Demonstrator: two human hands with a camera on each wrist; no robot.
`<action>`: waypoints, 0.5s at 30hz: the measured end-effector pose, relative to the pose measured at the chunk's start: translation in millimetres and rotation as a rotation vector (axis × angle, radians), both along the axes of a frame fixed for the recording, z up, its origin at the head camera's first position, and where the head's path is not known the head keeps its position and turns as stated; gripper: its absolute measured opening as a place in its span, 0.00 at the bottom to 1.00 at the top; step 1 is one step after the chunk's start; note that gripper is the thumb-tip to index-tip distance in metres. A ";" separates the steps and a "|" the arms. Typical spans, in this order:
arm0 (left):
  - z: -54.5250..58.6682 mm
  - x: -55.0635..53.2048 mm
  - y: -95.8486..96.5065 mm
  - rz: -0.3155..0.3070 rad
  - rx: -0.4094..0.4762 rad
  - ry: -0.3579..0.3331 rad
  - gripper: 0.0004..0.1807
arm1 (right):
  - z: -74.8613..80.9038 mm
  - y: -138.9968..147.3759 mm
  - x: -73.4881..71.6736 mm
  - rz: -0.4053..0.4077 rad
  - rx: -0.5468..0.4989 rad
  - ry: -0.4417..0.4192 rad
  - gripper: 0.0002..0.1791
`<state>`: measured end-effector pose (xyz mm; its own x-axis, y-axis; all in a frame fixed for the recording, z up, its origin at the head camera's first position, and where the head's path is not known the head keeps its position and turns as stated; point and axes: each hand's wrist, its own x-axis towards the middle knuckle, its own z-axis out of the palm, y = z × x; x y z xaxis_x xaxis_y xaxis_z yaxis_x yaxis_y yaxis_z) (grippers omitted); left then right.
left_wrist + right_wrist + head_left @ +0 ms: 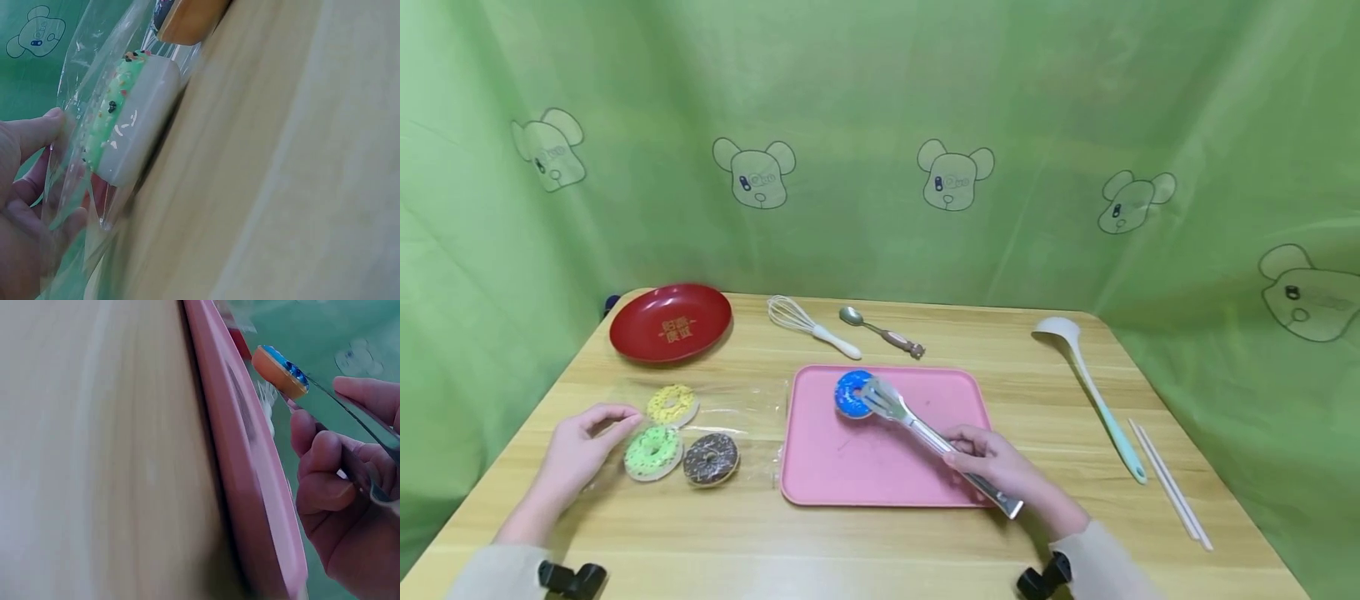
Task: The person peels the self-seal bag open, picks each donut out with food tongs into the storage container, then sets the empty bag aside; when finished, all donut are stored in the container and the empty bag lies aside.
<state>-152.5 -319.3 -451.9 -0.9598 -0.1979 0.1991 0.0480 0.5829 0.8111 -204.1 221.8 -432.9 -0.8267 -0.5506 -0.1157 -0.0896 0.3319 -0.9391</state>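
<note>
My right hand (pixel 988 458) holds metal tongs (pixel 936 442), fingers curled round the arms. Between the tong tips is a blue-iced toy donut (pixel 281 370), which appears raised above the pink tray (pixel 880 475). On the left, my left hand (pixel 580 446) pinches the edge of a clear plastic bag (pixel 748 408). A green-iced donut (pixel 134 119) lies close to those fingers, seen partly through the plastic. Beside it are a yellow-iced donut (pixel 672 405) and a chocolate donut (pixel 711 459). Whether these lie inside the bag or on it I cannot tell.
A red plate (pixel 670 325) stands at the back left. Behind the tray lie a white whisk (pixel 812 326) and a spoon (pixel 882 332). Farther right are a ladle (pixel 1093 387) and white chopsticks (pixel 1171 486). A green curtain (pixel 865 242) hangs behind the table.
</note>
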 end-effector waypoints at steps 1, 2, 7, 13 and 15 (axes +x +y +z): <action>-0.3 0.3 -0.3 0.000 0.001 0.001 0.23 | 0.3 7.1 1.9 -0.012 0.000 0.007 0.23; -0.5 0.4 -0.8 0.002 0.000 0.003 0.23 | 0.4 14.0 3.7 -0.024 -0.001 0.011 0.23; -0.1 0.8 -2.0 0.000 0.011 0.017 0.23 | 0.9 45.0 12.5 -0.088 0.020 0.021 0.24; 0.4 0.5 -2.0 0.006 0.011 0.016 0.23 | 7.8 64.9 23.0 -0.156 0.093 0.039 0.24; 0.3 0.2 -2.3 0.007 0.014 0.013 0.23 | 10.4 66.9 26.2 -0.161 0.118 0.050 0.23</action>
<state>-152.3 -321.6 -451.6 -0.9556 -0.2074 0.2092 0.0550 0.5721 0.8184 -177.9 288.7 -422.5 -0.9095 -0.3954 -0.1287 -0.0714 0.4534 -0.8884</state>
